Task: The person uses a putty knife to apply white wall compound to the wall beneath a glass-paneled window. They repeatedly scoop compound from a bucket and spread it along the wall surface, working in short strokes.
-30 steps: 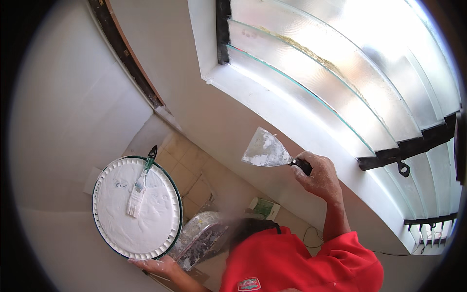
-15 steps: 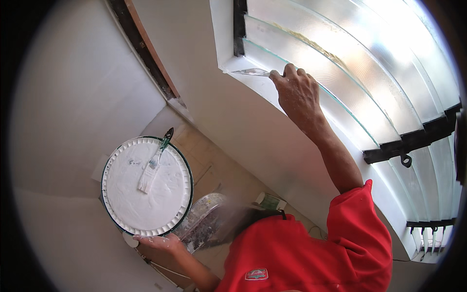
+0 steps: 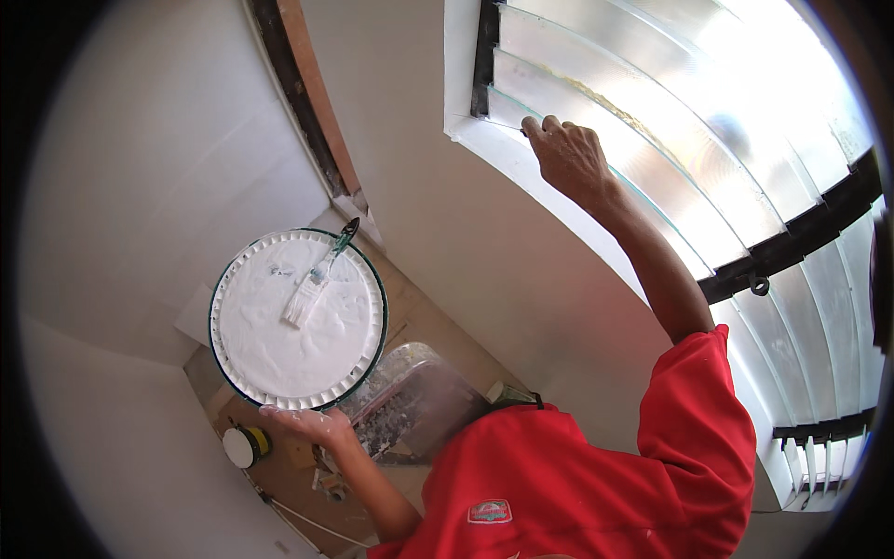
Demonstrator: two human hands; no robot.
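My left hand [image 3: 312, 426] grips the near edge of a round lid [image 3: 380, 328] from below, holding it up. White paste [image 3: 261, 321] is spread over the lid inside its ribbed white rim. Across the paste lies a paintbrush [image 3: 321, 270], its bristles in the white and its dark green handle sticking out over the far edge. My right hand [image 3: 570, 158] is raised at the window, fingers closed on a putty knife [image 3: 510, 127] whose thin blade shows almost edge-on. The blade points at the corner of the white window sill [image 3: 507, 154], beneath the lowest glass slat.
Louvre glass slats [image 3: 643, 158] in dark frames [image 3: 792, 238] fill the upper right. Below stands a paint-splattered clear container [image 3: 410, 382]. A small round tin [image 3: 242, 447] and a cable [image 3: 317, 524] lie at lower left. A brown-edged frame [image 3: 317, 93] runs along the wall.
The view has shifted, so the window and walls sit differently. The putty knife has turned from showing its flat blade to nearly edge-on. The lid appears higher in view, still in my left hand.
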